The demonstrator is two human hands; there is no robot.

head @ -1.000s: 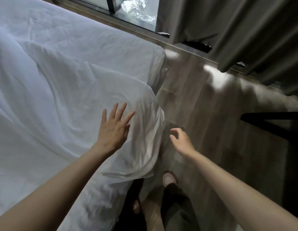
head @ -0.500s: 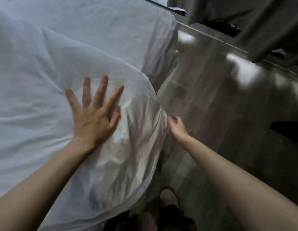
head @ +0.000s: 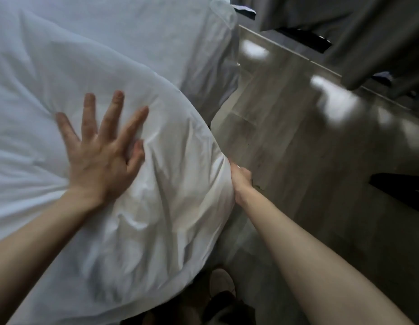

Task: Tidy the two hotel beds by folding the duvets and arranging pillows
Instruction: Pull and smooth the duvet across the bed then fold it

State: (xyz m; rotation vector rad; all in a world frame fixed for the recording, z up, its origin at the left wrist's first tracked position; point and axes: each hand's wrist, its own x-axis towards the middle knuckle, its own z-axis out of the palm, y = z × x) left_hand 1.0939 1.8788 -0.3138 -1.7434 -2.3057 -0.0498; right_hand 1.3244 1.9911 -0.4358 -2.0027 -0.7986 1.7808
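White duvet [head: 171, 219] overhangs bed [head: 145, 36] beside glossy floor [head: 297, 165], grey curtains [head: 372, 31].

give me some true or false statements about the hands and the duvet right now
1. The left hand lies flat on the white duvet, fingers spread. True.
2. The right hand is raised well clear of the duvet. False: it is against the duvet's outer edge, and its fingers are mostly hidden there.
3. The duvet's rounded edge overhangs the floor. True.
4. The floor is red carpet. False: it is pale, glossy, wood-look boards.
5. A dark curtain hangs at the upper right. True.
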